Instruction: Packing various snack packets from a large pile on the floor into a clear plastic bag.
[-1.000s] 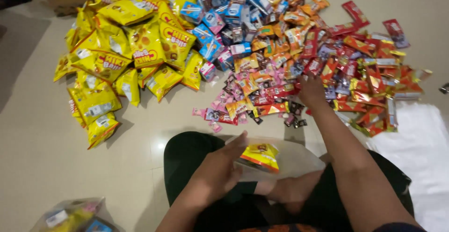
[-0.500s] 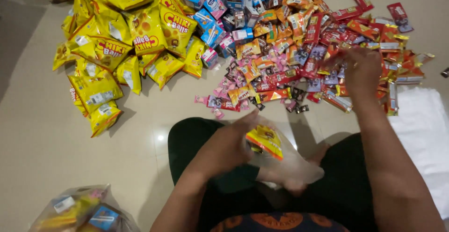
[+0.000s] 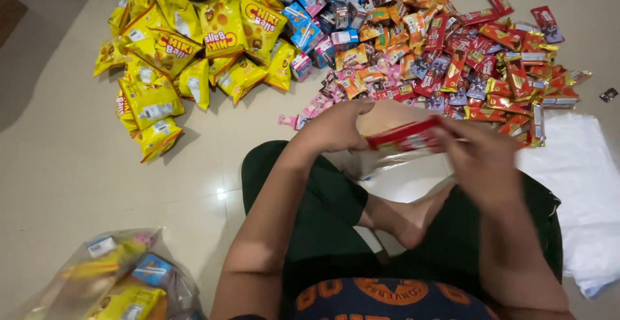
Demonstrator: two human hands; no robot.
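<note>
Red snack bar wrapper with a pale stripe, blurred. Clear plastic bag, colourless. Chip bags: yellow with red lettering. Small cartons: blue and white. Bar pile: red, orange, gold, purple. Candies: pink. Floor tiles: beige. Shorts: dark green.

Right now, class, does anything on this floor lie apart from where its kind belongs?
Yes. One small dark wrapped sweet lies alone on the bare floor, right of the red wrapper heap. The other snacks sit in sorted heaps.
</note>
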